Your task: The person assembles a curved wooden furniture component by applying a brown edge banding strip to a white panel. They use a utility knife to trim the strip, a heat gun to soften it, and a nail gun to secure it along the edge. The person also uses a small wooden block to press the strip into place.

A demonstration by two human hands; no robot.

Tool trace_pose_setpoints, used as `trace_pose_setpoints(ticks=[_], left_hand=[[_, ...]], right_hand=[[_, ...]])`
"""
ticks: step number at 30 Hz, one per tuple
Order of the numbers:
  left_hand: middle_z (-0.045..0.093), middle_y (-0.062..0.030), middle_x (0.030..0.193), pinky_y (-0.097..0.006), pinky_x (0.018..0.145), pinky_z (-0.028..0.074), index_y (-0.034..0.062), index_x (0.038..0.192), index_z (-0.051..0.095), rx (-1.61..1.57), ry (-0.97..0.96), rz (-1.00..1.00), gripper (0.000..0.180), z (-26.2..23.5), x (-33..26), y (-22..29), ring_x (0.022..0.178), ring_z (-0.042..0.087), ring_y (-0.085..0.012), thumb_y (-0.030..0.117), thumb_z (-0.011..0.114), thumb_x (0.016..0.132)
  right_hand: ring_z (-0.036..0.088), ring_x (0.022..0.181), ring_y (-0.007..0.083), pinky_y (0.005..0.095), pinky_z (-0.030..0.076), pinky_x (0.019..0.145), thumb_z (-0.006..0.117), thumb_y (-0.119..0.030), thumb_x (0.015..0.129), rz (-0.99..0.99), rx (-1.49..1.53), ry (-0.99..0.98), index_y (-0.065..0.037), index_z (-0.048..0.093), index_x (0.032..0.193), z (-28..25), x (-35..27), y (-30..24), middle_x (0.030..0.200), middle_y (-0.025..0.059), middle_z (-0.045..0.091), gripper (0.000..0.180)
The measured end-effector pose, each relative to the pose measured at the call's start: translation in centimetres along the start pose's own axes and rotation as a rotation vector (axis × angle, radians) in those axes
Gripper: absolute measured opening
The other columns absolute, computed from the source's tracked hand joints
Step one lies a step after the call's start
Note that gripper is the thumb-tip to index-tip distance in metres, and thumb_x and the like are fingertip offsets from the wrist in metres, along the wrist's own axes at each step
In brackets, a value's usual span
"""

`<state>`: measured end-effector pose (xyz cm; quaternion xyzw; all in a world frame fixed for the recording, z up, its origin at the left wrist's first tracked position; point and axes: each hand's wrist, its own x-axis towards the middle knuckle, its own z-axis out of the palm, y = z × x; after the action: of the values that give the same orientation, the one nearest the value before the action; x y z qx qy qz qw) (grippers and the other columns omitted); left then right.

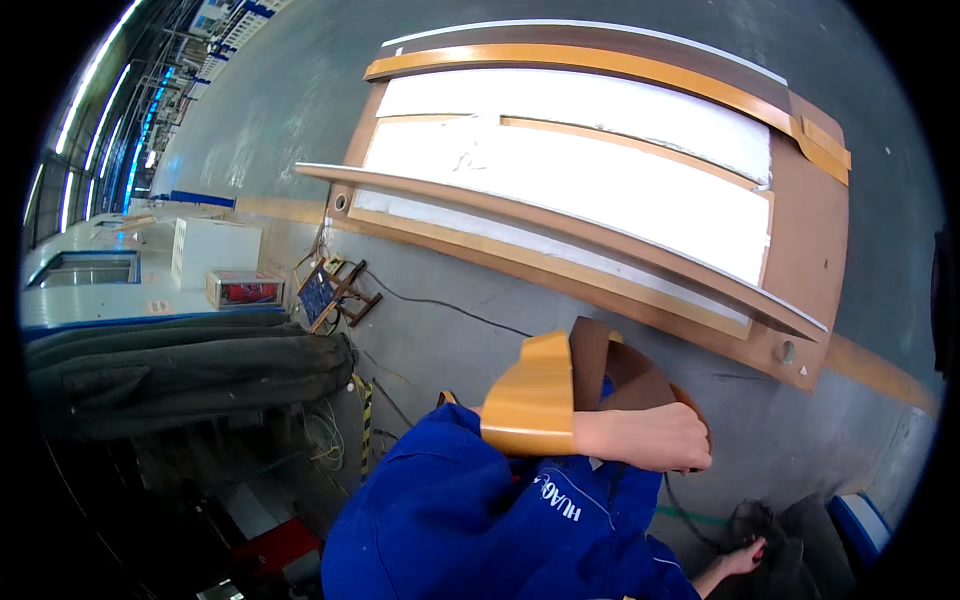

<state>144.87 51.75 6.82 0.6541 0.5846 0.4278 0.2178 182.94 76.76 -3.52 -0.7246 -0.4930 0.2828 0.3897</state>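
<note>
My left forearm crosses in front of my blue jacket, through a curled strip [530, 405] with an orange-yellow face and a dark brown back. My left hand [665, 440] is closed at the strip's right-hand curve; its fingertips are partly hidden. Low at the right, my right hand [742, 558] is closed around something small with a bit of red, beside a dark, blurred shape. Beyond my hands lies a large brown panel [812, 230] with white infill [600, 190]. Along its far side runs another orange-yellow strip [590, 62], and a long narrow board [560, 240] lies across its near side.
At the left are a dark padded cover [180, 375], a small folding stool [335, 295] and a white cabinet [215, 252]. A dark cable [440, 302] runs over the grey floor. Yellow-black tape [367, 430] stands near loose wires. A blue-edged object [862, 525] is at the lower right.
</note>
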Motion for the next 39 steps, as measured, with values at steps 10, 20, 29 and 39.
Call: trace_pose_setpoints(ticks=[10, 20, 29, 39], left_hand=[[0.056, -0.0055, 0.063, -0.034, 0.056, 0.044, 0.0076, 0.064, 0.054, -0.014, 0.004, -0.003, 0.002, 3.7, 13.4, -5.2, 0.067, 0.057, -0.0240, 0.008, 0.055, 0.065], [0.057, -0.0090, 0.076, -0.035, 0.064, 0.046, 0.0086, 0.086, 0.058, -0.151, -0.113, -0.066, 0.013, 5.6, 21.3, -7.1, 0.076, 0.057, -0.0269, 0.011, 0.056, 0.073], [0.057, -0.0041, 0.074, -0.030, 0.061, 0.042, 0.0101, 0.081, 0.060, 0.060, -0.258, -0.347, 0.009, 1.3, 23.9, -12.1, 0.071, 0.055, -0.0211, 0.015, 0.061, 0.074], [0.055, -0.0057, 0.074, -0.031, 0.062, 0.042, 0.0088, 0.084, 0.060, -0.268, -0.319, -0.166, 0.011, -0.1, 24.2, -12.0, 0.070, 0.054, -0.0221, 0.016, 0.060, 0.077]], right_hand=[[0.053, 0.063, 0.0127, 0.0234, 0.041, 0.050, 0.054, -0.006, 0.085, 0.022, 0.278, -0.401, 0.000, 0.050, 0.094, 14.1, 0.2, -3.4, 0.075, 0.0061, 0.055, 0.012], [0.059, 0.079, 0.0153, 0.0283, 0.047, 0.071, 0.056, -0.018, 0.083, 0.336, 0.309, -0.627, 0.002, 0.061, 0.091, 20.2, 4.9, -6.5, 0.088, 0.0082, 0.062, 0.023], [0.061, 0.083, 0.0199, 0.0251, 0.047, 0.057, 0.050, -0.012, 0.086, 0.564, 0.463, -0.755, -0.001, 0.044, 0.102, 28.1, 3.8, -9.4, 0.095, 0.0123, 0.058, 0.020], [0.056, 0.102, 0.0268, 0.0247, 0.049, 0.061, 0.048, -0.012, 0.086, 0.550, 0.496, -0.899, -0.003, 0.043, 0.104, 29.4, 1.6, -11.0, 0.110, 0.0159, 0.054, 0.021]])
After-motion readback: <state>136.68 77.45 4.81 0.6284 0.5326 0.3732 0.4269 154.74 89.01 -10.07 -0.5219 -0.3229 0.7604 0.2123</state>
